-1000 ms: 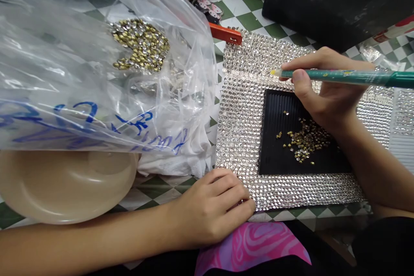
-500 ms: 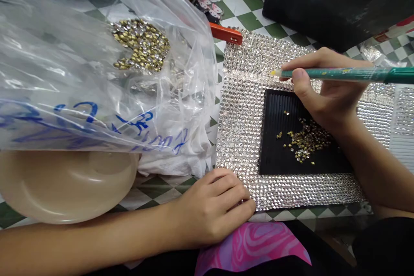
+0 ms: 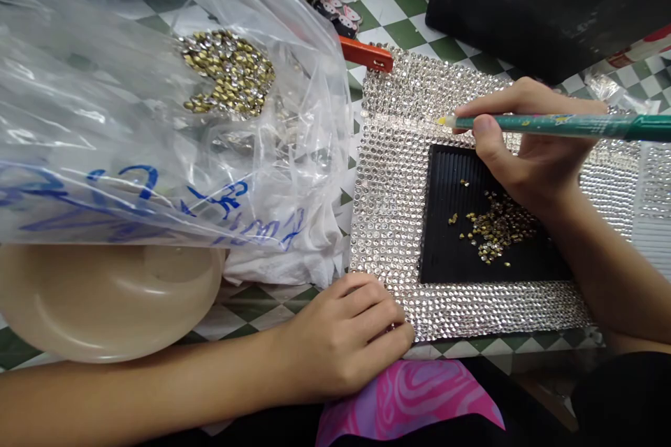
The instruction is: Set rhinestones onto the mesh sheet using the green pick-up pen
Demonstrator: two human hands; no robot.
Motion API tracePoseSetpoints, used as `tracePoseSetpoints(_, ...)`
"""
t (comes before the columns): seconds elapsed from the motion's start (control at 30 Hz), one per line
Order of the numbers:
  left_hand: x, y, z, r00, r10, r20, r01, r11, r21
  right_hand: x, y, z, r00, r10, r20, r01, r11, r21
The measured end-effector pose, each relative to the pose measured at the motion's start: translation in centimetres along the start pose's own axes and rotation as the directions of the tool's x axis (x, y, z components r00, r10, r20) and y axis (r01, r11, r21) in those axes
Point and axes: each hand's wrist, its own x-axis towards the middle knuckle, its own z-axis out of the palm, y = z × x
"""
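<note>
A green pencil (image 3: 556, 125) with a pale yellow tip is pinched in my right hand (image 3: 529, 133). Its tip points left, at the upper rows of the rhinestone-covered panel (image 3: 391, 202); whether it touches a stone is too small to tell. My left hand (image 3: 356, 335) has its fingers curled over the panel's lower left corner, fingertips partly hidden. Inside the rhinestone border lies a ridged black tray (image 3: 445, 251), partly covered by my right hand and forearm. On it is a loose heap of small gold-backed rhinestones (image 3: 498, 227).
A clear plastic bag (image 3: 131, 174) with blue writing holds more rhinestones (image 3: 231, 77) at the left. Below it sits a beige bowl (image 3: 110, 307). An orange handle (image 3: 367, 54) overlaps the panel's upper left corner. A black container (image 3: 550, 14) stands at the back right.
My right hand and the pencil have shifted very slightly, with the tip a little lower. My left hand and the loose rhinestones look unmoved.
</note>
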Motion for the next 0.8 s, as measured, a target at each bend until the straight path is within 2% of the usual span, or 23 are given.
tracePoseSetpoints(0.8, -0.06, -0.09, 0.15, 1.0, 0.006, -0.012, -0.006, 1.0, 0.005, -0.13, -0.03, 0.08, 0.999, 0.037, -0.017, -0.037, 0.999, 0.022)
